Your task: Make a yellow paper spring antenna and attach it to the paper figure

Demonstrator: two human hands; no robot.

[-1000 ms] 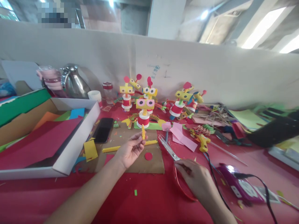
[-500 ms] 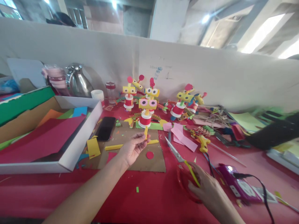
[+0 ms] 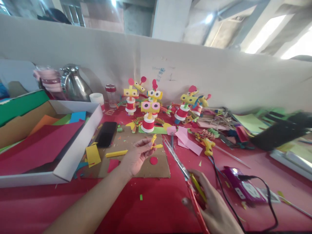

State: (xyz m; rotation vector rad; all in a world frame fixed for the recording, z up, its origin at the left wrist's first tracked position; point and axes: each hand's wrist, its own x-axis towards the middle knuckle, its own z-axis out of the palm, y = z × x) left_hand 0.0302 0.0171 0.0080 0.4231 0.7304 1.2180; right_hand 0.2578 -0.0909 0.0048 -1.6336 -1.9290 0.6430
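Observation:
Between the thumb and fingers of my left hand (image 3: 138, 156) is a folded yellow paper spring (image 3: 153, 139), held up over the brown cardboard (image 3: 161, 170). My right hand (image 3: 212, 201) grips scissors (image 3: 179, 161) by their red and yellow handles, the blades pointing up and left towards the cardboard. A paper cup figure (image 3: 148, 123) with a yellow head and pink-rimmed eyes stands just behind my left hand. Lying on the cardboard are a red paper circle (image 3: 153, 161), a yellow paper strip (image 3: 116, 153) and a red paper scrap (image 3: 113, 165).
More cup figures (image 3: 182, 112) stand along the wall. On the left are a white box (image 3: 73, 152) of coloured paper and a black phone (image 3: 106, 134). Pink paper strips (image 3: 188, 141), a yellow glue gun (image 3: 208, 147) and a purple device (image 3: 240, 185) with a black cord lie right.
The scissors have turned in my right hand, and their blades now reach closer to my left hand. The yellow spring tilts more to the right. The whole view has shifted slightly.

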